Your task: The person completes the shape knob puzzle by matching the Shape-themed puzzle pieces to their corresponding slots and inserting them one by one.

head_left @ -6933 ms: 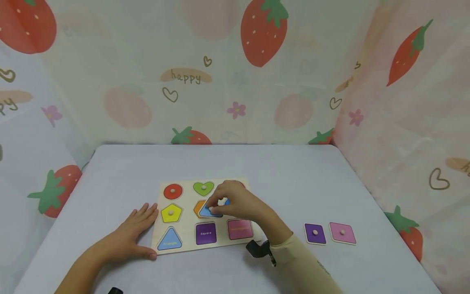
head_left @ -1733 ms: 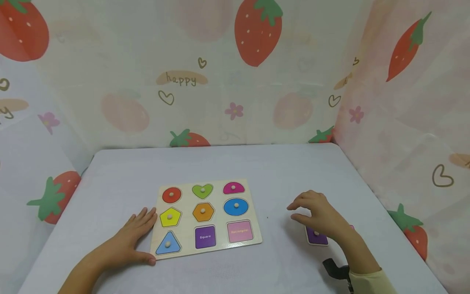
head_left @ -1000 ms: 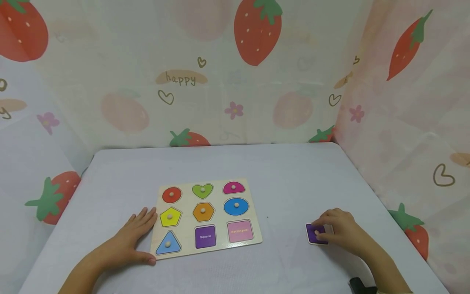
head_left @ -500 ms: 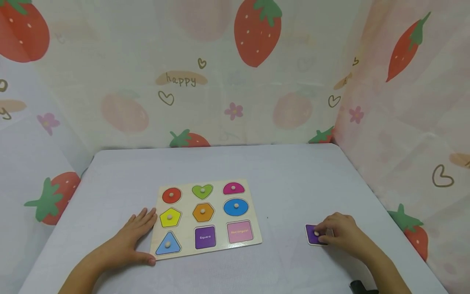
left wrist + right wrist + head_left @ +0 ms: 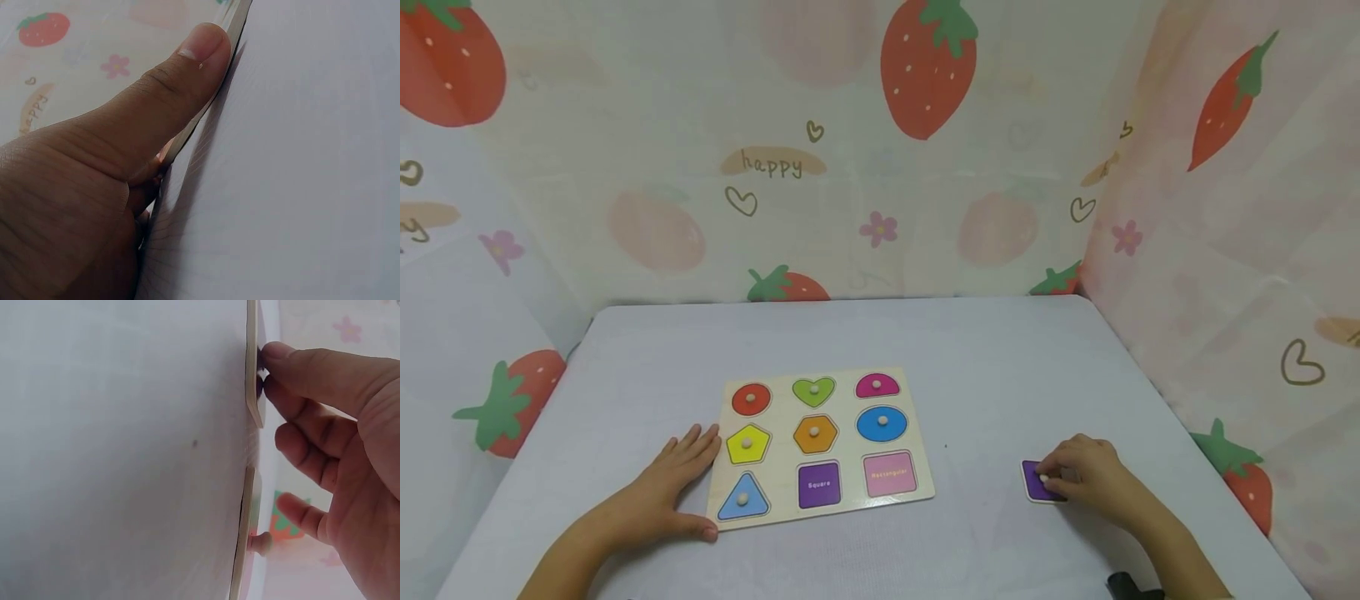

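The right hand (image 5: 1093,482) pinches the peg of the purple square piece (image 5: 1036,483), which lies flat on the bench (image 5: 985,367) toward its right edge, well apart from the puzzle board (image 5: 850,446). In the right wrist view the thumb and forefinger (image 5: 312,372) close on the knob from either side; the other fingers are loosely curled and hold nothing. A second flat piece with a pale peg (image 5: 247,547) lies just beside the purple one, on its right.

The left hand (image 5: 662,492) rests open and flat on the bench, its thumb (image 5: 181,75) pressed against the near-left corner of the board, which it holds in place.

The board carries seven seated shapes. Two recesses in its near row stand open — a purple one marked "Square" (image 5: 819,484) and a pink one (image 5: 890,474) beside it.

Procedure for a clean lift, judged from this position:
- Keep the pinch low on the peg, close to the piece's face, so the piece does not swing.
- Lift straight up before any sideways travel — the neighbouring piece is close enough to be dragged.
- Hold the piece level with its edges parallel to the board's edges.
- Maintain left-hand pressure on the board throughout.
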